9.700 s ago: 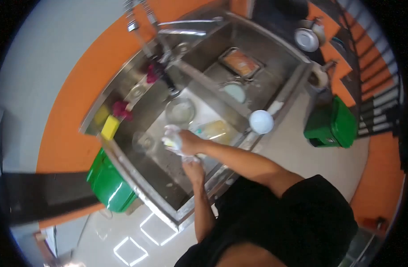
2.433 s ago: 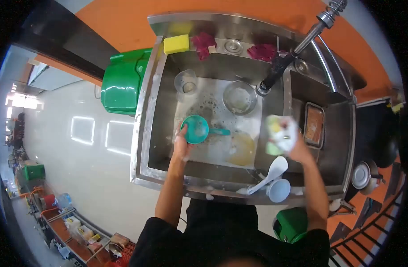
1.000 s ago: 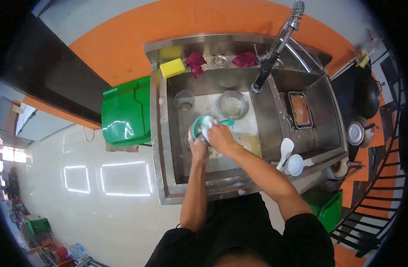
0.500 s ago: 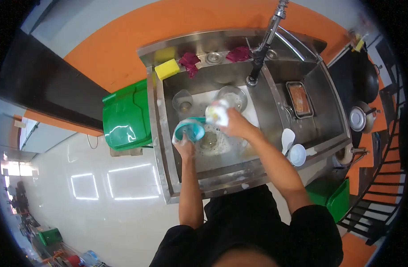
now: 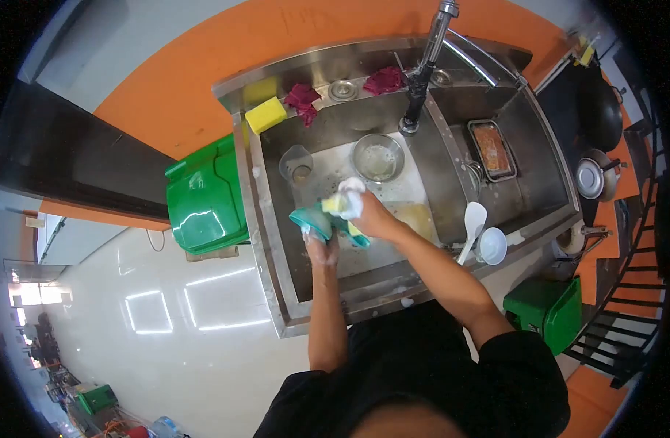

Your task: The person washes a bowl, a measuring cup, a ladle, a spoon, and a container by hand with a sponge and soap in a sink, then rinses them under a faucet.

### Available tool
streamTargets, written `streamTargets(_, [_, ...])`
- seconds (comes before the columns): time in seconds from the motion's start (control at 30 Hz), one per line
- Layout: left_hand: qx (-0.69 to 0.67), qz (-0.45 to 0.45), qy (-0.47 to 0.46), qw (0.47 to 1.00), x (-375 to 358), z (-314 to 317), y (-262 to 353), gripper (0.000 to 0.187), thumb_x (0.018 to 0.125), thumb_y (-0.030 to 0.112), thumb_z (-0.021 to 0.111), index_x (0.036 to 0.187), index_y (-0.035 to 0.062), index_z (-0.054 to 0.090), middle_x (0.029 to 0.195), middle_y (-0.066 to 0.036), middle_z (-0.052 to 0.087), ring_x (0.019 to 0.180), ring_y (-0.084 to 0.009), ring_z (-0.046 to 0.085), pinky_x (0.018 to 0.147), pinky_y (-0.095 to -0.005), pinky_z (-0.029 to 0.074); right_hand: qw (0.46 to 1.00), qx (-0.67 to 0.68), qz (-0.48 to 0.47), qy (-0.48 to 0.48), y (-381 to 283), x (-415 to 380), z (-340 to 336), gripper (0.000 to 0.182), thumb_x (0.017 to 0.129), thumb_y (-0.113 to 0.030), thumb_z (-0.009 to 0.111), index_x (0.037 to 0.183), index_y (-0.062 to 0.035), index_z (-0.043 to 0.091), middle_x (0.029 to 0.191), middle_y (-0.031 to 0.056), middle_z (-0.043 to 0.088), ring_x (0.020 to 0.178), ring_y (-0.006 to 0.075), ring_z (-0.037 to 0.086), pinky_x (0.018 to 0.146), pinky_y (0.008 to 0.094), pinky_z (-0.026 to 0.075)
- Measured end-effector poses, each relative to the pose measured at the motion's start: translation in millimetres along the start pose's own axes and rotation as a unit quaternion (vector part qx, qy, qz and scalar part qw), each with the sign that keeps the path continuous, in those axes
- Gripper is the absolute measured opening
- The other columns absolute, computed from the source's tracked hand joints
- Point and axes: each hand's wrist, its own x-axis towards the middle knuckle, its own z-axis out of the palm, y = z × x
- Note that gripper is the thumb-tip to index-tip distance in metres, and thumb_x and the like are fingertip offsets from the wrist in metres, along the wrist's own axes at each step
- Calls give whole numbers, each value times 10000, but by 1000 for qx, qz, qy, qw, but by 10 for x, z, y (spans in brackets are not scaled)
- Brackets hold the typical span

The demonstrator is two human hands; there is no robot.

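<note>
Over the left basin of the steel sink (image 5: 275, 270), my left hand (image 5: 322, 250) grips a teal plastic scoop (image 5: 311, 222) with suds on it. My right hand (image 5: 373, 217) is closed around a foamy, pale yellow sponge (image 5: 338, 204), pressed close to the scoop's right side. Just below the sponge, a teal and yellow piece (image 5: 358, 237) shows, partly hidden by my right hand. Behind my hands, a round metal bowl (image 5: 378, 158) with cloudy water and a clear plastic jug (image 5: 296, 162) stand in the basin.
A yellow sponge (image 5: 266, 115) and dark red cloths (image 5: 303, 102) lie on the back ledge. The faucet (image 5: 415, 102) hangs over the divider. A metal tray (image 5: 492, 150) sits in the right basin. A white rice paddle (image 5: 472, 223) and white bowl (image 5: 492, 246) rest at the front rim.
The scoop has tilted in my left hand, its opening turned away from view. My right hand with the sponge has moved down and left, closer to the scoop. The view has shifted slightly.
</note>
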Motion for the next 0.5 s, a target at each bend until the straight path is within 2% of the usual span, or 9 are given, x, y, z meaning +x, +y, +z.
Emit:
streamTargets(0.03, [0, -1, 0, 1000, -36, 93, -26, 234, 915, 170, 526, 1128, 73, 520, 1118, -68, 582, 1019, -215, 569, 921, -387, 463, 997, 31, -17, 70, -80, 82, 39, 289, 692, -1, 581, 980, -11, 607, 904, 177, 637, 870, 360, 601, 772, 411, 482])
streamTargets(0.07, [22, 16, 18, 999, -96, 301, -33, 234, 927, 185, 500, 1136, 80, 513, 1130, -66, 574, 1019, -220, 567, 903, -389, 466, 996, 78, 9, 43, -163, 117, 85, 309, 676, 5, 585, 983, -20, 605, 900, 177, 635, 883, 370, 593, 763, 417, 482])
streamTargets(0.1, [44, 33, 36, 998, -118, 404, -46, 237, 939, 200, 474, 1145, 87, 506, 1141, -64, 565, 1019, -224, 564, 886, -391, 470, 997, -16, -43, 60, -123, 63, 183, 322, 663, -15, 600, 985, -26, 610, 889, 184, 630, 891, 385, 582, 767, 426, 482])
streamTargets(0.17, [47, 35, 42, 997, -55, 216, -35, 266, 944, 231, 461, 1167, 90, 494, 1125, -65, 570, 1014, -227, 570, 865, -396, 488, 998, -34, 44, 39, -10, -97, 347, 313, 663, -107, 644, 970, -59, 606, 896, 191, 616, 870, 410, 570, 774, 464, 453])
streamTargets(0.23, [3, 48, -77, 996, -1, 28, -23, 299, 943, 249, 464, 1202, 99, 475, 1144, -69, 560, 1034, -236, 568, 860, -402, 495, 998, -33, 9, 45, -36, -237, 328, 307, 670, -120, 642, 971, -71, 609, 917, 184, 613, 872, 409, 567, 768, 472, 449])
streamTargets(0.3, [17, 49, -32, 998, -32, 37, -149, 306, 936, 245, 478, 1203, 95, 475, 1132, -74, 561, 1026, -235, 573, 867, -396, 490, 998, -31, -25, 48, -111, -227, 269, 300, 678, -134, 640, 972, -83, 611, 938, 177, 610, 874, 407, 564, 761, 481, 444])
streamTargets(0.37, [55, 66, 56, 995, -215, 329, -221, 223, 900, 260, 562, 1072, 120, 535, 1023, -36, 592, 932, -190, 593, 834, -368, 506, 990, -26, -29, 136, -185, -49, 278, 343, 654, -47, 618, 997, -66, 625, 929, 178, 617, 862, 392, 586, 733, 461, 483])
streamTargets(0.43, [5, 23, 69, 997, -152, 280, -181, 273, 888, 280, 580, 1095, 110, 526, 1012, -13, 580, 930, -176, 585, 822, -353, 502, 990, -47, -75, 110, -202, 18, 265, 362, 659, -41, 614, 1020, -65, 625, 909, 163, 612, 824, 388, 595, 723, 448, 493])
streamTargets(0.5, [77, 94, -39, 992, 1, 159, -66, 291, 888, 252, 582, 1119, 87, 515, 997, -10, 575, 920, -165, 583, 810, -342, 501, 998, -49, 11, 24, -390, 1, 124, 370, 661, -46, 623, 1031, -61, 623, 900, 151, 604, 827, 375, 597, 730, 429, 498])
